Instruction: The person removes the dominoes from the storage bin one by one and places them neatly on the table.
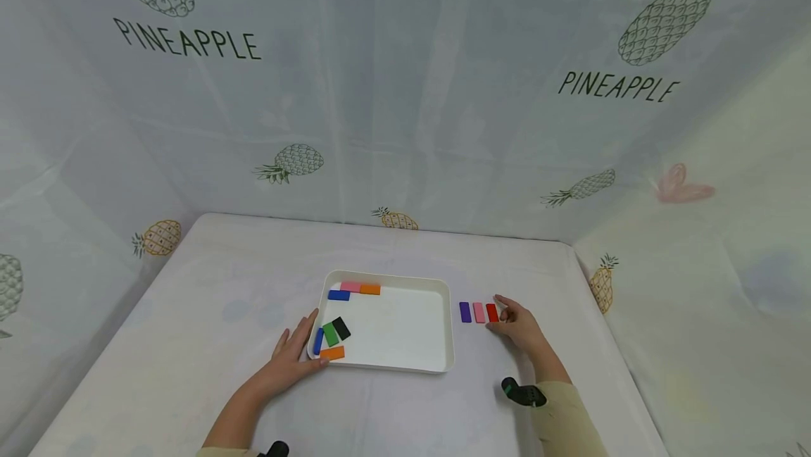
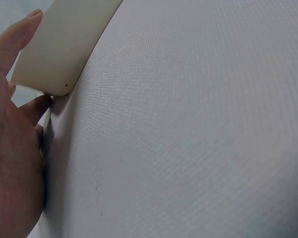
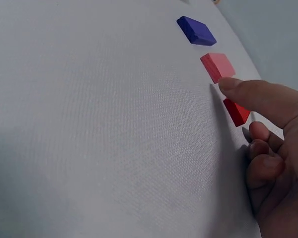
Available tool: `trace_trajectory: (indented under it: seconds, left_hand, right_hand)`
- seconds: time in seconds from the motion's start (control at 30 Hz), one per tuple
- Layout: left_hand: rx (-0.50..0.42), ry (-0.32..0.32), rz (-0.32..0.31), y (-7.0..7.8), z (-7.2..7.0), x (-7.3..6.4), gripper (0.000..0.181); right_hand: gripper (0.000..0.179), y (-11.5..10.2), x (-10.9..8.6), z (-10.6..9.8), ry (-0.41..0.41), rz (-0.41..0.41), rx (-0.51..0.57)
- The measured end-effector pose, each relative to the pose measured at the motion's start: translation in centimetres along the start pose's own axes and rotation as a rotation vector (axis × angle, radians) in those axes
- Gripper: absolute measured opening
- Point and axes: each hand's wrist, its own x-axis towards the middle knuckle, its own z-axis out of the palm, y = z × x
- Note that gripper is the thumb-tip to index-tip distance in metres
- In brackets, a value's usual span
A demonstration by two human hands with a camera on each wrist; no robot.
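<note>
My left hand [image 1: 288,365] lies at the near left corner of a white tray [image 1: 405,367], thumb along the front rim and fingers along the left side. In the left wrist view the thumb and fingers reach around the tray's outer wall [image 2: 64,44]. To the right of the tray, my right hand [image 1: 522,330] is over a red block [image 1: 492,312], with thumb and index finger spread around its two ends; contact is unclear. The right wrist view has the thumb passing in front of the red block [image 3: 237,113]. Beside it lie a pink block [image 1: 479,312] and a purple block [image 1: 465,312].
Inside the tray, a pink block [image 1: 350,286], an orange block [image 1: 370,289] and a blue block [image 1: 338,296] are at the far left. Nearer are a black block [image 1: 341,328], a green block [image 1: 330,334], another blue block [image 1: 318,341] and another orange block [image 1: 332,353].
</note>
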Motion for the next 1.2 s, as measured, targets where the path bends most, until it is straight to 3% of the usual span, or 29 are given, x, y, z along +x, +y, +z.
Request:
trace_trajectory:
  seconds: [0.17, 0.4, 0.63, 1.0, 1.2]
  left_hand:
    - [0.0, -0.01, 0.012, -0.1, -0.1, 0.1, 0.102]
    - [0.006, -0.013, 0.021, 0.0, -0.2, 0.2, 0.102]
    - [0.011, -0.006, 0.013, 0.0, -0.1, 0.2, 0.103]
    - [0.004, -0.014, 0.008, 0.0, 0.1, 0.1, 0.103]
    - [0.014, -0.012, 0.016, 0.1, -0.1, 0.1, 0.103]
  right_hand:
    - [0.073, 0.6, 0.0, 0.1, 0.03, -0.011, 0.027]
    - [0.066, 0.5, -1.5, 0.6, 0.113, -0.05, 0.063]
    - [0.052, -1.7, -4.4, 2.2, 0.228, -0.154, 0.243]
    - [0.049, -6.0, -7.7, 6.1, 0.215, -0.174, 0.412]
    - [0.046, -8.3, -8.2, 8.0, 0.173, -0.198, 0.45]
